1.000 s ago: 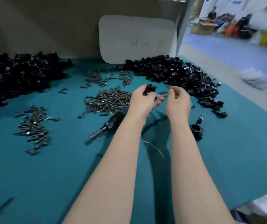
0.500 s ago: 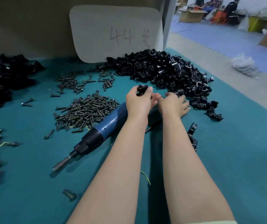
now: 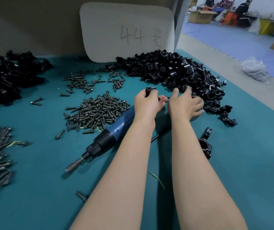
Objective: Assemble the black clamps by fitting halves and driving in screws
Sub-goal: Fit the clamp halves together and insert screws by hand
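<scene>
Our left hand (image 3: 147, 105) pinches one clamp half (image 3: 150, 89) above the counter (image 3: 249, 163); our right hand (image 3: 185, 104) spreads over the pile of halves (image 3: 174, 70). We judge them light and stiff (perhaps slick), best gripped across the body.

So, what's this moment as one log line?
left hand: grips clamp half | right hand: touches clamp pile | screwdriver: lying on mat
</scene>
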